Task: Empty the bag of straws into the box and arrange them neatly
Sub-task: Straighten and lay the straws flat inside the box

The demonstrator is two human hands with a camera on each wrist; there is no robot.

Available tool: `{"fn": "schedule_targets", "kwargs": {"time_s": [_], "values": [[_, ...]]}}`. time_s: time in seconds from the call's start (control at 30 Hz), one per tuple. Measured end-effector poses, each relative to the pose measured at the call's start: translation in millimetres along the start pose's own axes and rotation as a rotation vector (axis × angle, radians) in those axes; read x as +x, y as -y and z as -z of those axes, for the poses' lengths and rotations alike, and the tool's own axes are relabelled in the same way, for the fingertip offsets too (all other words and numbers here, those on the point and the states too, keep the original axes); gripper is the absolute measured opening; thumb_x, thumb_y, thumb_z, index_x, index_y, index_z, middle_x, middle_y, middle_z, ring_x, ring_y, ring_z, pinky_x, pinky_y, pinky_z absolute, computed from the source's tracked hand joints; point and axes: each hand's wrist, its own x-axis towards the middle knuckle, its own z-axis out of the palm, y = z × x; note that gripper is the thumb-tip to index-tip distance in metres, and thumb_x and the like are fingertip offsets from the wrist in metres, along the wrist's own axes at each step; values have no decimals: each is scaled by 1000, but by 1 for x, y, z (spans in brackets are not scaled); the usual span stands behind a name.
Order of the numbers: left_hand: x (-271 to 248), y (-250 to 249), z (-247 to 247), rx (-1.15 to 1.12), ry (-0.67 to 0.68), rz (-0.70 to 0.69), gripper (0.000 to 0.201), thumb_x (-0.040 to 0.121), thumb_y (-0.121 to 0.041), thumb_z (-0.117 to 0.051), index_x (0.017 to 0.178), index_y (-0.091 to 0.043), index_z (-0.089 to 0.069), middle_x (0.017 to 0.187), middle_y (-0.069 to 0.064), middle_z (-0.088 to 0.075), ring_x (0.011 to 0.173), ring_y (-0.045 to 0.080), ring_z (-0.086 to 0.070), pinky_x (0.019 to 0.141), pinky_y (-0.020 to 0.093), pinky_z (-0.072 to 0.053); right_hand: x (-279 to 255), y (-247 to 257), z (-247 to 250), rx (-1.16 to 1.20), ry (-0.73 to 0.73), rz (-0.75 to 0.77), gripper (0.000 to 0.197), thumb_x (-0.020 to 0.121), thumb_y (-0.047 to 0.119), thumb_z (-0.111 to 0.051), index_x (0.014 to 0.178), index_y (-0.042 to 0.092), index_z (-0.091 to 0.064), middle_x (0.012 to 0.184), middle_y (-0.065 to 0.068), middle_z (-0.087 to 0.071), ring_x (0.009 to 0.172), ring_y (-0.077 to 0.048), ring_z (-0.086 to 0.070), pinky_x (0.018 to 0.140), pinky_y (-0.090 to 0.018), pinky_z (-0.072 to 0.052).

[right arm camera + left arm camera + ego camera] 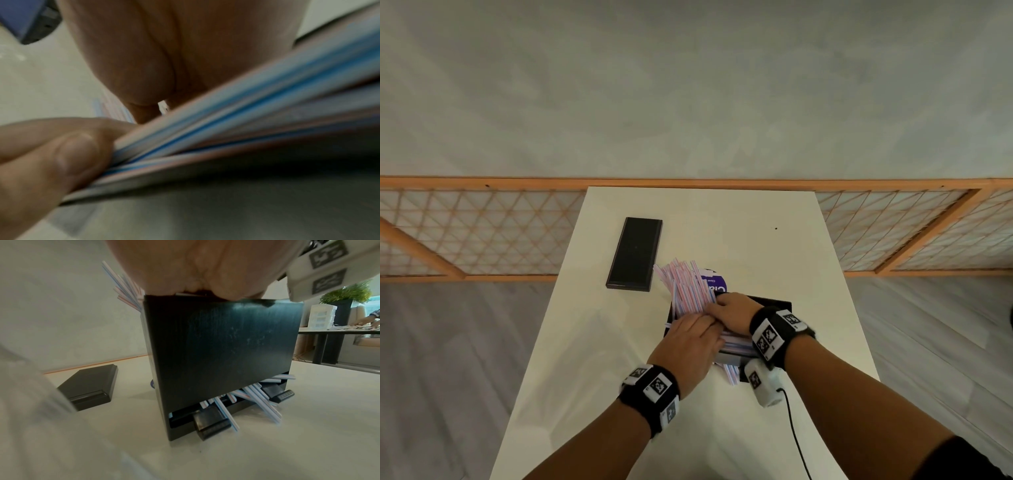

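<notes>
Straws (686,289) lie across the box (222,353), long axis pointing away-left; left hand (688,346) flat on them, right hand (732,313) pinching a bunch.

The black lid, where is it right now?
In the head view the black lid lies flat on the white table, left of and beyond the straws, untouched.

Bare forearms. Left hand (690,346), right hand (732,313). Each wrist has a black band (650,397) with white blocks carrying black square-pattern markers (657,386). Right wrist also has a white camera unit (763,385) with a marker; black cable (796,442) runs from it. Dark sleeve (962,460) on the right upper arm.
</notes>
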Motion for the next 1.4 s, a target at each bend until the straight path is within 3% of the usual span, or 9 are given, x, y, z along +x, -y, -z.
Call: {"fn": "schedule_targets", "kwargs": {"time_s": [0.1, 0.17, 0.37, 0.6, 0.73, 0.93, 1.1, 1.23, 1.4], "values": [[-1, 1, -3, -20, -21, -2, 39, 105, -42, -37, 131, -24, -60, 127, -6, -61, 117, 15, -55, 107, 35, -45, 3, -3, 3, 30, 33, -1, 47, 100, 50, -54, 104, 6, -71, 102, -12, -70, 94, -27, -63, 87, -35, -48], [-2, 0, -2, -19, -37, -8, 39, 104, -42, -38, 130, -24, -61, 126, -6, -63, 116, 15, -56, 106, 34, -47, 1, -5, 5, 26, 25, 25, 42, 99, 46, -57, 95, 6, -69, 92, -8, -67, 84, -22, -59, 81, -32, -46], [-1, 2, -2, -7, 0, 4, 40, 104, -42, -36, 132, -24, -59, 130, -7, -61, 119, 14, -55, 106, 34, -45, -14, -5, 1, -184, -185, 81, 31, 100, 34, -55, 75, 17, -49, 76, 0, -54, 77, -22, -51, 68, -29, -34], [0, 3, -5, -2, -76, -20, 38, 103, -41, -42, 128, -21, -65, 126, -4, -65, 113, 17, -59, 101, 36, -50, -50, -16, 15, 51, -414, 259, 13, 102, 24, -56, 103, 15, -65, 81, 3, -62, 75, -16, -55, 67, -28, -37], [0, 1, 0, 5, -105, -27, 39, 102, -39, -41, 124, -20, -67, 122, -3, -68, 110, 18, -62, 98, 37, -53, -68, -22, 29, 49, -497, 319, 10, 104, 26, -53, 103, 19, -61, 81, 0, -64, 73, -20, -58, 68, -37, -47], [-1, 0, 2, 17, -34, -4, 46, 106, -41, -33, 134, -20, -62, 132, -3, -65, 121, 17, -59, 108, 36, -46, -97, -16, 57, 5, -594, 400, 14, 106, 27, -45, 109, 21, -56, 85, 0, -62, 74, -23, -57, 69, -43, -50], [2, -2, 2, -9, -47, 5, 46, 105, -41, -34, 134, -18, -62, 128, -2, -66, 118, 19, -61, 106, 39, -47, -110, 1, 62, -162, -495, 449, 13, 108, 30, -37, 101, 24, -47, 83, 6, -51, 68, -14, -47, 63, -36, -40], [7, -1, 10, -61, -103, -23, 40, 97, -37, -46, 120, -12, -67, 114, 4, -68, 109, 26, -63, 111, 47, -44, -95, 6, 40, -304, -367, 400, 17, 107, 31, -38, 114, 18, -48, 98, -4, -58, 84, -28, -56, 73, -43, -48], [-6, 0, 21, -209, -255, 73, 39, 90, -39, -66, 122, -17, -69, 128, 0, -63, 129, 23, -50, 116, 40, -38, -68, 3, 14, -350, -282, 299, 17, 105, 23, -41, 116, 14, -50, 107, -12, -61, 96, -34, -60, 78, -41, -48]]}}
